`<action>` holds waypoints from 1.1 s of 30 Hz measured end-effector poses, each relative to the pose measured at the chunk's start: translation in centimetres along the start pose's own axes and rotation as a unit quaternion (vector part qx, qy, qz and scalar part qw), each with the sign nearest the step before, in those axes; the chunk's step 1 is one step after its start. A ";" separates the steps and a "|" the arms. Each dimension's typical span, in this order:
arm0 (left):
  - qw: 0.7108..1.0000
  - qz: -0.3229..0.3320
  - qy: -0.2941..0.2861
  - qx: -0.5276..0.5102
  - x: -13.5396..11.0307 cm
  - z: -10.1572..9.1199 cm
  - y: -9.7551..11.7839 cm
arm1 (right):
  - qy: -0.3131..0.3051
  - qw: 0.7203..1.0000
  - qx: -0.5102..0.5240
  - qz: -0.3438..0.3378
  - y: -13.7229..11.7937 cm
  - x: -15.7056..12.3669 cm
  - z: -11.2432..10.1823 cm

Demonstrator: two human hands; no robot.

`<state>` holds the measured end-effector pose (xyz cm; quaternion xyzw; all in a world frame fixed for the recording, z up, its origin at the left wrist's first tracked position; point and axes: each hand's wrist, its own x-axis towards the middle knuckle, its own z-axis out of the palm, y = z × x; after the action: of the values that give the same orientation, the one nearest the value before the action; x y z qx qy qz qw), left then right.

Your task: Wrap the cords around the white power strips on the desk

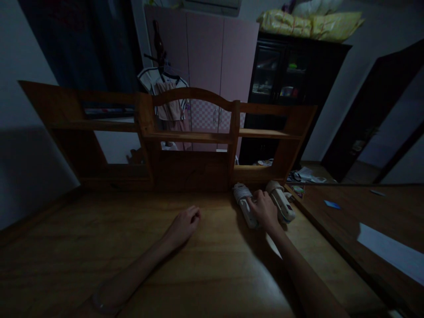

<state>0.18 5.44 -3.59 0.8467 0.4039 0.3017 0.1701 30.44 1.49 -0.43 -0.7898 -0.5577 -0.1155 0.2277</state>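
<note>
On the right of the wooden desk [205,265] lie two long white objects that look like power strips. The nearer-left power strip [244,207] has its cord wound round the far end. My right hand [264,211] is closed on its right side, fingers bent over it; the thumb side is partly hidden. Just right of that hand lies the second power strip [281,204], with a dark patch near its front end and a bulky wound part behind. My left hand [183,225] rests on the desk with its fingers curled in, apart from both strips.
A wooden shelf unit [190,138] runs along the desk's back. To the right, a lower brown surface [351,234] bears a white paper sheet [391,249] and a blue card [331,204]. Behind stand a pink wardrobe [205,57] and a dark cabinet [324,66]. The light is dim.
</note>
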 end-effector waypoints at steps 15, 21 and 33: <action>1.000 -0.003 -0.001 -0.014 -0.2 -0.2 0.4 | -0.188 0.982 -0.017 -0.002 -1.7 -1.2 -1.4; 1.000 0.001 0.016 -0.025 -0.2 -0.3 1.1 | -0.192 0.981 0.031 -0.007 -3.1 -1.6 -1.6; 0.998 0.024 0.034 -0.044 -0.1 -0.8 2.2 | -0.349 0.687 0.634 0.057 -7.8 -5.1 -1.0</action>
<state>0.87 4.00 -1.86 0.8372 0.3754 0.3514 0.1862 21.46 -1.11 -0.05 -0.4709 -0.4908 0.5632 0.4692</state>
